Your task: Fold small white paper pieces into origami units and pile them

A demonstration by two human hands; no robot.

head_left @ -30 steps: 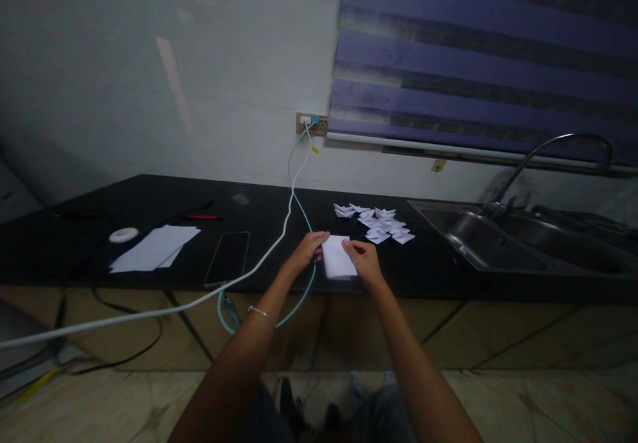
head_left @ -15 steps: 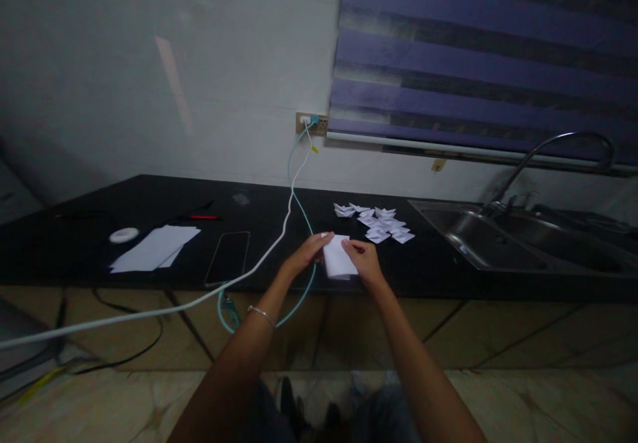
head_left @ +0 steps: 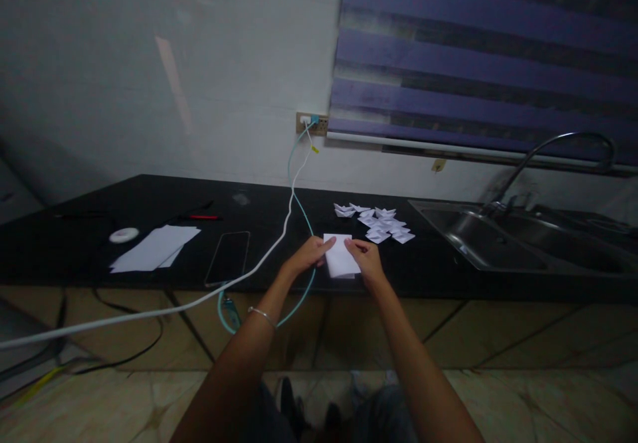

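A folded sheet of white paper (head_left: pixel 341 261) is held near the front edge of the black counter, between my two hands. My left hand (head_left: pixel 310 253) grips its left edge, thumb lying on top and the other fingers mostly hidden. On the right side, my right hand (head_left: pixel 366 259) pinches the paper with thumb and fingers near the upper corner. Just beyond, to the right, lies a cluster of several small folded paper boats (head_left: pixel 381 222).
Left on the counter (head_left: pixel 279 207) are a stack of white paper (head_left: pixel 152 249), a white tape roll (head_left: pixel 124 235), a red pen (head_left: pixel 202 217) and a phone (head_left: pixel 228 258). A white cable (head_left: pixel 272 247) crosses from the wall socket (head_left: pixel 319 124). A steel sink (head_left: pixel 491 240) is at right.
My left hand has shifted slightly down the paper's left edge, its thumb now further onto the sheet. The paper and my right hand have moved a little to the right.
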